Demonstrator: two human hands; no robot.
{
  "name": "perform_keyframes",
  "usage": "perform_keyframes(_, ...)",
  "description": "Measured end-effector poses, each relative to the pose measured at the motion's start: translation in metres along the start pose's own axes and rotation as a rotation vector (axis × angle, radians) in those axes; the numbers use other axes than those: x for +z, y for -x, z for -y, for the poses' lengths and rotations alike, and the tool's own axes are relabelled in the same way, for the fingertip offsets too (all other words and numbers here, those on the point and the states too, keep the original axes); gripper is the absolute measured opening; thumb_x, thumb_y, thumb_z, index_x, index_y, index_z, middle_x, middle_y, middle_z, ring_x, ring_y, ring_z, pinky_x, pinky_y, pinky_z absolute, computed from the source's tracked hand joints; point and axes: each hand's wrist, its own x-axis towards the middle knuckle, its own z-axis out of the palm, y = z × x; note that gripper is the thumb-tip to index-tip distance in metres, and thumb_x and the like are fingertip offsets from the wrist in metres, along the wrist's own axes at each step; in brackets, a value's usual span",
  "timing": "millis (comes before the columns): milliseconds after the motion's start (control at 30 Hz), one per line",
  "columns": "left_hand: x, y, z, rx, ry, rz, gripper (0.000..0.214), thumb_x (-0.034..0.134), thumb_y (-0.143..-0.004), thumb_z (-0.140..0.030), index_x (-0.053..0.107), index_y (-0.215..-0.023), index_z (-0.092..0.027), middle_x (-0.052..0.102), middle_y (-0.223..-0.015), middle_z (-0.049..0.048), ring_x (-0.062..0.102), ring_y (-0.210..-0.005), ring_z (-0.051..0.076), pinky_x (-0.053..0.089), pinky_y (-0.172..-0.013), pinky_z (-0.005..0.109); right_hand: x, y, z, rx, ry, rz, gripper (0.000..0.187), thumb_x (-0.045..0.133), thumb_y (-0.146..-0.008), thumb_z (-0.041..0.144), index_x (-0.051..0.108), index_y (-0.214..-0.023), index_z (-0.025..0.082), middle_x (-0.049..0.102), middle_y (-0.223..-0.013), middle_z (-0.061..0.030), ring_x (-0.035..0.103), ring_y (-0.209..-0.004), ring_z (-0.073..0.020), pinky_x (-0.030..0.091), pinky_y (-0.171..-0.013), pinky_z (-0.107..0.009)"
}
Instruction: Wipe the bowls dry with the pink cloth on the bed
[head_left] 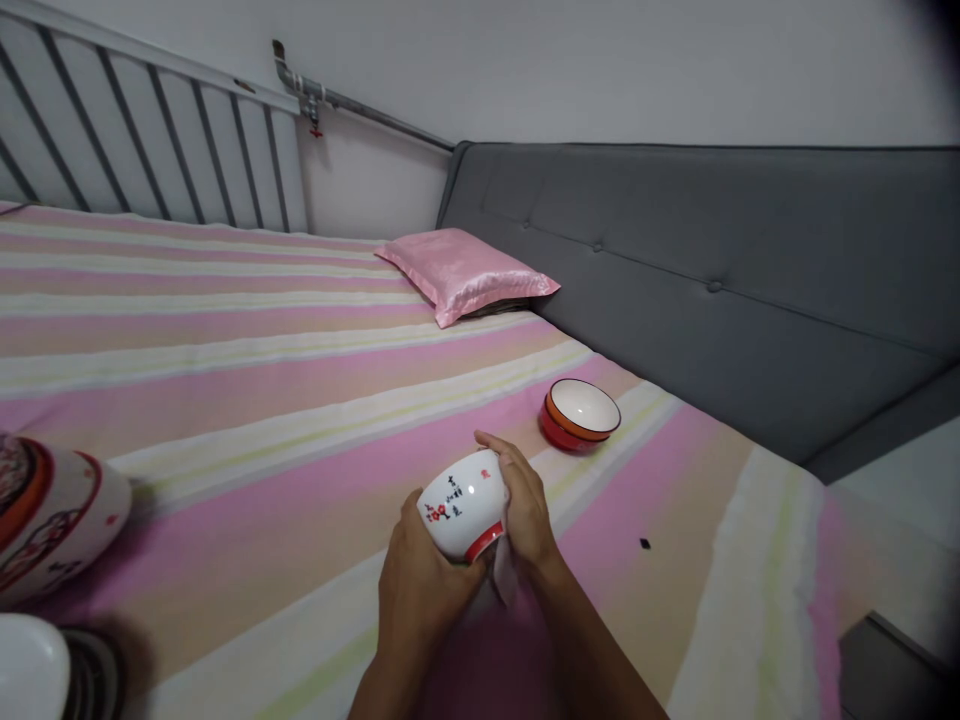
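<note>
Between my two hands a white bowl (465, 500) is held tilted on its side, its red foot turned toward me. Red flowers and dark characters decorate its outer wall. My left hand (420, 575) wraps around the left side and underside of the bowl. On the other side, my right hand (526, 505) presses a pale cloth (505, 572) against the bowl. Most of the cloth is hidden by the hand. Beyond my right hand, stacked bowls (579, 415), orange and red outside and white inside, rest upright on the striped bedsheet (300, 430).
Patterned bowls (67, 520) sit at the left edge, with white dishes (30, 665) nearer me, partly cut off. A pink pillow (472, 270) lies by the grey headboard (675, 230). A small black piece (645, 544) lies on the sheet. A pipe (375, 110) runs along the wall.
</note>
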Motion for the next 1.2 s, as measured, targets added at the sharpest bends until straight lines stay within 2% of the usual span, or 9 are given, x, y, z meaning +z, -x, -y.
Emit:
perform_keyframes(167, -0.010, -0.003, -0.001, 0.046, 0.024, -0.005, 0.074, 0.072, -0.056, -0.030, 0.044, -0.124, -0.019, 0.065, -0.111, 0.0110, 0.064, -0.098, 0.029, 0.051, -0.076, 0.038, 0.002, 0.000, -0.007, 0.077, -0.136, 0.018, 0.041, 0.038, -0.094, 0.037, 0.061, -0.122, 0.019, 0.060, -0.128, -0.0073, 0.052, -0.122, -0.0219, 0.038, -0.104, -0.038)
perform_keyframes(333, -0.016, -0.002, 0.001, 0.169, -0.068, -0.120, 0.087, 0.070, -0.055, -0.032, 0.040, -0.136, -0.015, 0.057, -0.130, 0.0146, 0.059, -0.113, 0.032, 0.050, -0.089, 0.043, 0.001, 0.006, 0.004, -0.057, 0.035, 0.085, 0.041, 0.034, -0.097, 0.039, 0.057, -0.127, 0.023, 0.056, -0.131, -0.0064, 0.051, -0.120, -0.0212, 0.040, -0.103, -0.039)
perform_keyframes(633, -0.019, 0.000, 0.001, 0.361, -0.209, -0.181, 0.087, 0.066, -0.057, -0.031, 0.038, -0.138, -0.015, 0.062, -0.126, 0.0139, 0.063, -0.106, 0.032, 0.054, -0.079, 0.040, 0.004, 0.016, 0.036, -0.274, 0.379, 0.201, 0.040, 0.031, -0.097, 0.028, 0.057, -0.127, 0.027, 0.059, -0.125, -0.0042, 0.049, -0.118, -0.0225, 0.039, -0.102, -0.043)
perform_keyframes(700, -0.019, -0.001, 0.003, 0.351, -0.210, -0.170, 0.086, 0.066, -0.058, -0.031, 0.038, -0.139, -0.016, 0.061, -0.126, 0.0139, 0.063, -0.106, 0.031, 0.053, -0.081, 0.040, 0.004, 0.016, 0.034, -0.261, 0.343, 0.220, 0.041, 0.031, -0.096, 0.030, 0.056, -0.128, 0.028, 0.059, -0.126, -0.0040, 0.049, -0.119, -0.0235, 0.038, -0.103, -0.045)
perform_keyframes(800, -0.022, -0.005, 0.007, 0.312, -0.191, -0.108, 0.089, 0.069, -0.057, -0.034, 0.038, -0.138, -0.017, 0.058, -0.131, 0.0128, 0.062, -0.108, 0.031, 0.053, -0.083, 0.041, 0.003, 0.013, 0.026, -0.139, 0.018, 0.225, 0.044, 0.029, -0.096, 0.032, 0.045, -0.137, 0.027, 0.058, -0.129, -0.0054, 0.049, -0.123, -0.0233, 0.037, -0.106, -0.047)
perform_keyframes(900, -0.026, -0.011, 0.011, 0.229, -0.146, -0.047, 0.091, 0.071, -0.056, -0.037, 0.038, -0.139, -0.019, 0.055, -0.135, 0.0116, 0.061, -0.110, 0.030, 0.052, -0.086, 0.041, 0.002, 0.006, 0.016, -0.026, -0.351, 0.133, 0.045, 0.033, -0.094, 0.030, 0.037, -0.138, 0.025, 0.056, -0.133, -0.0079, 0.049, -0.127, -0.0213, 0.037, -0.109, -0.046)
perform_keyframes(967, -0.028, -0.014, 0.012, 0.189, -0.117, -0.013, 0.090, 0.070, -0.057, -0.039, 0.038, -0.139, -0.019, 0.055, -0.135, 0.0116, 0.061, -0.109, 0.030, 0.052, -0.087, 0.041, 0.001, 0.001, 0.011, 0.018, -0.429, 0.042, 0.044, 0.045, -0.089, 0.027, 0.040, -0.133, 0.025, 0.055, -0.134, -0.0091, 0.050, -0.126, -0.0211, 0.038, -0.109, -0.046)
perform_keyframes(1067, -0.029, -0.015, 0.012, 0.176, -0.085, 0.011, 0.089, 0.070, -0.058, -0.038, 0.037, -0.139, -0.021, 0.054, -0.135, 0.0117, 0.061, -0.108, 0.031, 0.050, -0.088, 0.043, 0.001, -0.004, 0.004, 0.044, -0.397, -0.066, 0.041, 0.060, -0.079, 0.025, 0.049, -0.119, 0.023, 0.058, -0.128, -0.0100, 0.054, -0.122, -0.0220, 0.042, -0.107, -0.045)
perform_keyframes(1200, -0.028, -0.014, 0.010, 0.163, -0.072, 0.011, 0.089, 0.071, -0.056, -0.037, 0.038, -0.138, -0.022, 0.056, -0.133, 0.0117, 0.061, -0.109, 0.032, 0.049, -0.090, 0.044, 0.001, -0.005, -0.002, 0.031, -0.247, -0.155, 0.028, 0.066, -0.075, 0.029, 0.058, -0.100, 0.021, 0.063, -0.109, -0.0072, 0.059, -0.113, -0.0216, 0.046, -0.103, -0.043)
